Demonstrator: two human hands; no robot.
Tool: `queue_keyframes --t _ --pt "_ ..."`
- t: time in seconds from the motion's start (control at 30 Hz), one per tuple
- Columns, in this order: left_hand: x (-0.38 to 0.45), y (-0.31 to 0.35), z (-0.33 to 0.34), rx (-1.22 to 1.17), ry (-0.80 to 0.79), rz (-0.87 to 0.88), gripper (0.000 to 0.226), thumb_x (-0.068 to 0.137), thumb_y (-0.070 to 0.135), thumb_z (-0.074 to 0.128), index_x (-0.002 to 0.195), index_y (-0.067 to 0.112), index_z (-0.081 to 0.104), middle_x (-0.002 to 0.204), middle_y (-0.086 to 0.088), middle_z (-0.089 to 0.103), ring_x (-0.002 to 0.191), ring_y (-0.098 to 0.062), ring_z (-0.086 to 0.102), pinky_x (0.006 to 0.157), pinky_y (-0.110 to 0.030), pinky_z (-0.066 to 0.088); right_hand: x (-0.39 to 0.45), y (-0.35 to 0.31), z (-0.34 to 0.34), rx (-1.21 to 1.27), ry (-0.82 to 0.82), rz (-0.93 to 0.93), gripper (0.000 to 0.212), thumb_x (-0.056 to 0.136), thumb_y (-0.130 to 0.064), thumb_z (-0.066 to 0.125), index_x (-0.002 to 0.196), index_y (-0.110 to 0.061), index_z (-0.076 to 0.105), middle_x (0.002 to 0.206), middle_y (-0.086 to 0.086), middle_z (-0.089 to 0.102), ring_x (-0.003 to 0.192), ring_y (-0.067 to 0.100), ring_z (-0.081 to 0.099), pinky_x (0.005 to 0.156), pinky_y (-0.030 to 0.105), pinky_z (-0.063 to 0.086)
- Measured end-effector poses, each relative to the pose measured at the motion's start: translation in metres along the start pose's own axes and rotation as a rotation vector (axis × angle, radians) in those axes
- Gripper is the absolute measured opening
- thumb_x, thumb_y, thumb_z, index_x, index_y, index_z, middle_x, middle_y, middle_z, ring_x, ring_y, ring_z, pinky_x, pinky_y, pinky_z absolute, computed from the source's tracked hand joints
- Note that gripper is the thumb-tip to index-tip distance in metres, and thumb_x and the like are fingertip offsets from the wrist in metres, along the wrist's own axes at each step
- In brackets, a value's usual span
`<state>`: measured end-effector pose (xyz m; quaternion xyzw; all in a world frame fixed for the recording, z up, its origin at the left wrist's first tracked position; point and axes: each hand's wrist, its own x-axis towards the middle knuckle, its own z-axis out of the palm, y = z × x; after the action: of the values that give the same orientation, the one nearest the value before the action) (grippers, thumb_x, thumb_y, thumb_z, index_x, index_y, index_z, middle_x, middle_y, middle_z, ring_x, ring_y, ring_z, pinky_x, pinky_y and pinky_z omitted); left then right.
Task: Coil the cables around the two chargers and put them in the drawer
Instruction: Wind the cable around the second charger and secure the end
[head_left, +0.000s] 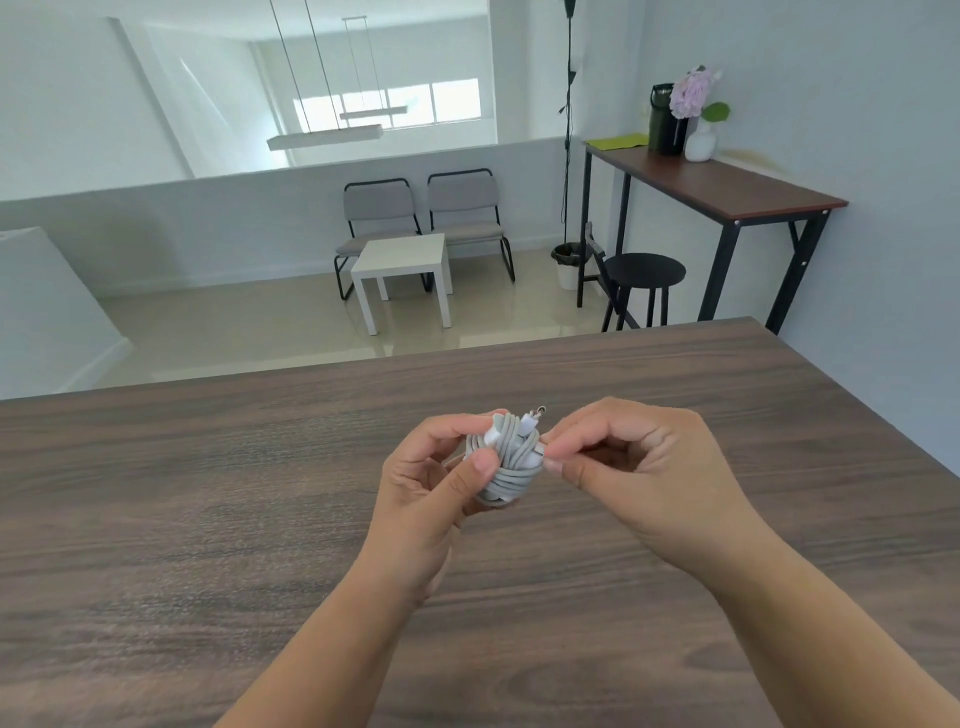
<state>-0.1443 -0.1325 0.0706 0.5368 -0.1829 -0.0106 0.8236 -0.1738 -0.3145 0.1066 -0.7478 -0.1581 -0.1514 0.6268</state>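
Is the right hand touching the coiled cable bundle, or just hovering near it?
Touching. The head view shows the right hand pinching the cable bundle at its right edge with its fingertips, while the left hand grips the bundle.

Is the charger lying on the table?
No, the charger with its coiled cable is held above the table by the left hand and right hand.

Under your hands the counter (208, 519) shows a dark wood-grain finish, matt with a faint sheen. The cable (511, 467) you hold looks like smooth, matt grey-white plastic, its plug tip (540, 410) a small glint of metal. Beyond, the floor (260, 332) is glossy pale tile. The two chairs (421, 213) carry grey cloth pads on black metal frames, and the small white table (402, 260) looks smooth and matt.
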Motion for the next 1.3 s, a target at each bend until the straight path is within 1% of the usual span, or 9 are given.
queue_keyframes --t 0.1,0.17,0.3,0.43,0.53,0.8,0.97,1.13,1.3 --pt "0.0 0.001 0.0 0.001 -0.017 -0.03 0.04 0.058 0.042 0.09 0.089 0.023 0.075 0.101 -0.006 0.074 0.086 -0.021 0.07 0.06 -0.032 0.056 -0.001 0.001 -0.001 0.149 0.0 0.053 0.024 0.069 0.009 0.076 0.066 -0.014 0.068 0.079 0.014 0.073 0.075 0.023 0.07 0.071 0.035 0.057" --pt "0.0 0.001 0.0 0.009 -0.022 -0.036 0.038 0.057 0.041 0.091 0.087 0.024 0.075 0.103 -0.006 0.074 0.089 -0.021 0.071 0.062 -0.032 0.057 -0.002 0.004 0.001 0.256 0.016 0.091 0.029 0.066 0.012 0.075 0.067 -0.016 0.066 0.076 0.012 0.073 0.071 0.017 0.069 0.068 0.027 0.058" --pt "0.001 -0.002 0.0 0.044 -0.02 -0.004 0.032 0.059 0.039 0.09 0.084 0.026 0.074 0.11 -0.006 0.073 0.102 -0.025 0.068 0.069 -0.036 0.057 -0.003 0.008 0.003 0.331 0.086 0.152 0.028 0.063 0.012 0.075 0.074 -0.004 0.055 0.075 0.011 0.075 0.068 0.014 0.069 0.063 0.023 0.056" --pt "0.003 0.001 -0.002 0.148 -0.092 0.121 0.023 0.067 0.033 0.086 0.085 0.027 0.074 0.111 -0.005 0.072 0.114 -0.023 0.064 0.08 -0.035 0.055 -0.005 0.008 0.002 0.371 0.124 0.235 0.033 0.055 -0.001 0.078 0.077 -0.006 0.054 0.077 0.014 0.075 0.073 0.022 0.069 0.07 0.031 0.056" --pt "0.003 0.002 -0.004 0.212 -0.143 0.198 0.021 0.071 0.028 0.085 0.088 0.026 0.073 0.111 -0.007 0.069 0.116 -0.024 0.061 0.084 -0.033 0.053 -0.007 0.009 0.001 0.428 0.141 0.293 0.038 0.051 -0.002 0.078 0.079 -0.009 0.054 0.076 0.015 0.074 0.075 0.025 0.068 0.075 0.036 0.055" --pt "0.001 -0.002 -0.003 0.203 -0.163 0.24 0.02 0.073 0.024 0.083 0.089 0.024 0.072 0.109 -0.007 0.067 0.117 -0.024 0.06 0.084 -0.028 0.053 -0.009 0.005 0.004 0.473 0.153 0.318 0.045 0.053 0.0 0.077 0.087 -0.011 0.049 0.067 0.011 0.072 0.071 0.021 0.07 0.072 0.032 0.058" --pt "0.002 -0.002 -0.004 0.204 -0.134 0.206 0.021 0.071 0.03 0.084 0.088 0.029 0.072 0.105 -0.002 0.07 0.118 -0.024 0.061 0.087 -0.033 0.052 -0.01 0.005 0.005 0.423 0.136 0.29 0.041 0.066 0.015 0.072 0.085 -0.011 0.047 0.067 0.01 0.072 0.068 0.018 0.069 0.069 0.031 0.058" --pt "0.0 0.0 -0.002 0.208 -0.119 0.199 0.021 0.071 0.03 0.084 0.088 0.027 0.072 0.108 -0.003 0.07 0.116 -0.023 0.062 0.084 -0.031 0.053 -0.01 0.004 0.005 0.443 0.11 0.275 0.044 0.056 0.001 0.075 0.086 -0.012 0.046 0.065 0.009 0.072 0.068 0.016 0.069 0.068 0.028 0.059" --pt "-0.003 -0.005 0.006 0.092 -0.004 0.086 0.03 0.064 0.037 0.087 0.088 0.025 0.073 0.112 -0.006 0.071 0.104 -0.023 0.067 0.071 -0.036 0.056 -0.006 0.008 0.003 0.469 0.1 0.263 0.041 0.061 0.001 0.077 0.088 -0.011 0.049 0.076 0.006 0.071 0.072 0.018 0.067 0.07 0.028 0.057"
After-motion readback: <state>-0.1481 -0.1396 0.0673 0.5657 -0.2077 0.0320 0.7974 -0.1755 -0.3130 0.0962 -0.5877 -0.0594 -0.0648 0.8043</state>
